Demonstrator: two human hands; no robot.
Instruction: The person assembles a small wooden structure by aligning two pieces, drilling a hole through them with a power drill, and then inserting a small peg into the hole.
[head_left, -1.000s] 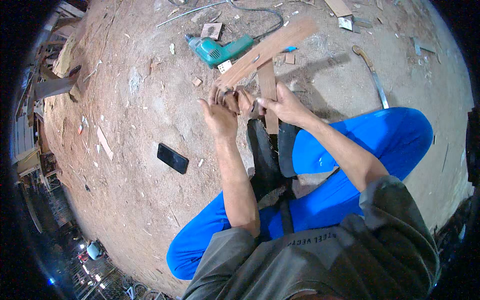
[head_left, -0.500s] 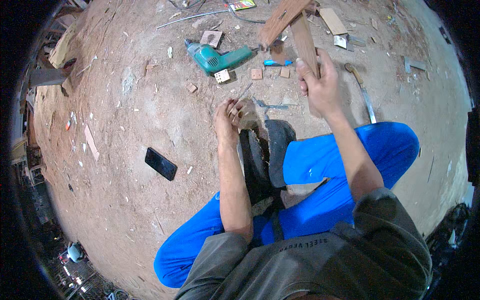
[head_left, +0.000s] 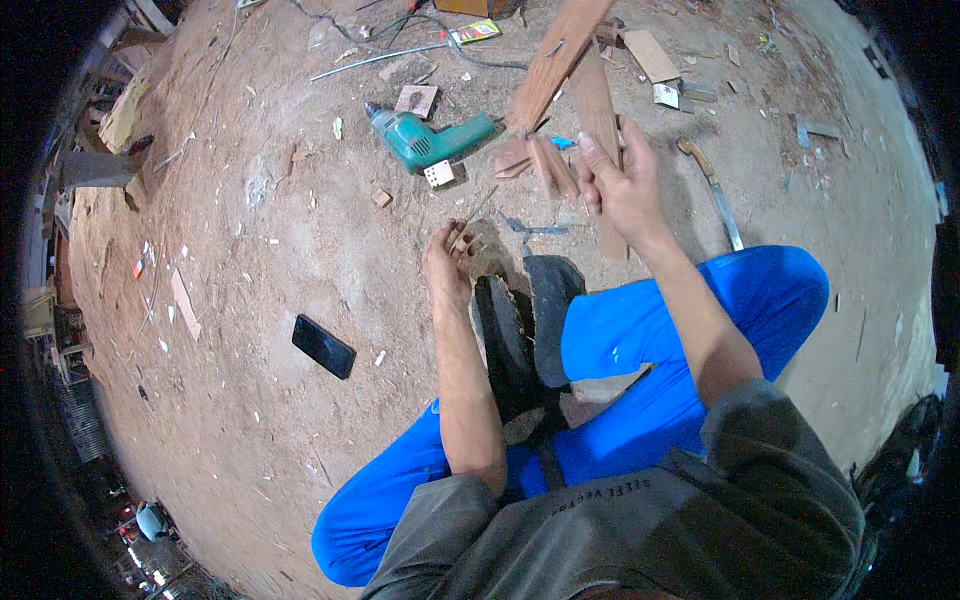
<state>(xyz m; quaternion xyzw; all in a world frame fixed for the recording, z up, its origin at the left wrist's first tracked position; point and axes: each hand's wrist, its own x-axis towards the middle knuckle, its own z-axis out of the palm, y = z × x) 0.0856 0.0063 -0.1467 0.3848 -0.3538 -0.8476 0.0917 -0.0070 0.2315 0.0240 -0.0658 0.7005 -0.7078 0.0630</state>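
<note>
My right hand (head_left: 630, 190) grips a wooden slat (head_left: 597, 95), its thumb along the near face. A longer, wider board (head_left: 558, 60) crosses the slat at an angle, and a nail-like bit shows on it. Shorter reddish wood pieces (head_left: 548, 168) hang at the board's lower end; how they join is blurred. My left hand (head_left: 447, 265) is low over the ground beside my dark shoe (head_left: 552, 300). Its fingers are curled, and a thin metal rod (head_left: 482, 205) sticks out from the fingertips. A green power drill (head_left: 415, 138) lies beyond it.
A black phone (head_left: 323, 346) lies at left on the dirt floor. A wooden-handled knife (head_left: 715, 190) rests by my right knee. Small wood blocks, a blue-grey tool (head_left: 540, 229), a metal rod (head_left: 375, 62), a cable and board offcuts (head_left: 650, 55) are scattered around.
The wooden piece in my right hand has tilted, and its shorter parts now show lower down, covering small blocks and most of the blue item. My left hand stays nearly in place.
</note>
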